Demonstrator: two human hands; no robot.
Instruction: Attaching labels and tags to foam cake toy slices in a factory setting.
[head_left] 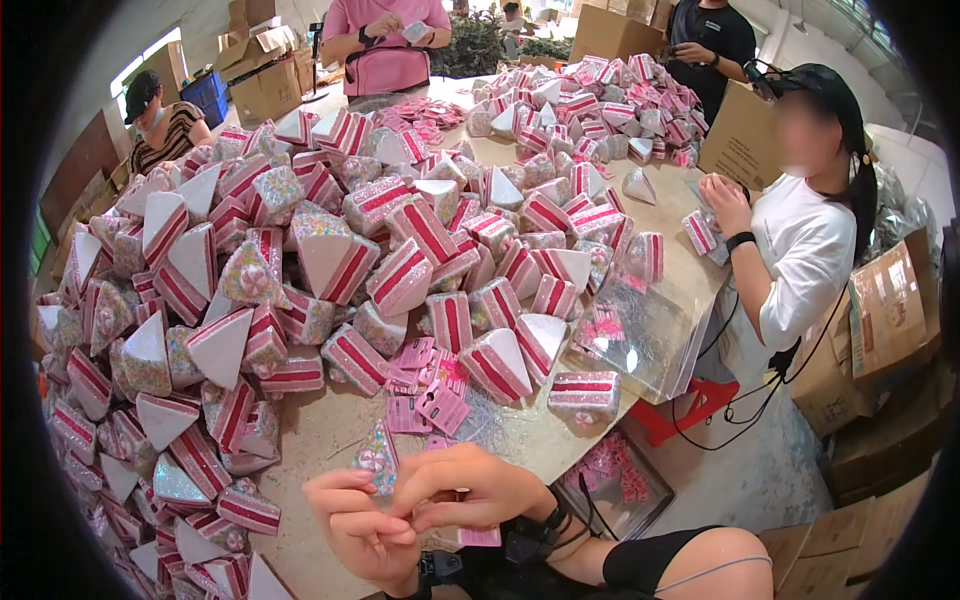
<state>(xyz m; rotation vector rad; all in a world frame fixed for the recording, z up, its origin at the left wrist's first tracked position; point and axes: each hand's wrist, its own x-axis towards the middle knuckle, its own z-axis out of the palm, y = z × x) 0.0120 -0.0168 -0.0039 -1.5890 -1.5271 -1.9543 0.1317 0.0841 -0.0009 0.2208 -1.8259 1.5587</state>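
Close together at the near table edge, my left hand [362,530] and my right hand [465,487] meet at the fingertips. Both are closed in a pinch; whatever sits between the fingers is too small or hidden to make out. Just beyond them lies a glittery toy cake slice [377,457], partly covered by my fingers. Pink cards [425,385] are scattered behind it, beside a tangle of thin clear loops [485,425]. Another pink card [480,537] shows below my right hand; I cannot tell whether it is held.
A large heap of pink-and-white cake slices [420,230] covers the table's left and middle. At the right edge sit a clear plastic tray [650,335] and a single slice [584,393]. A co-worker in white [810,225] stands right; other people work farther back. Cardboard boxes [890,310] stack at right.
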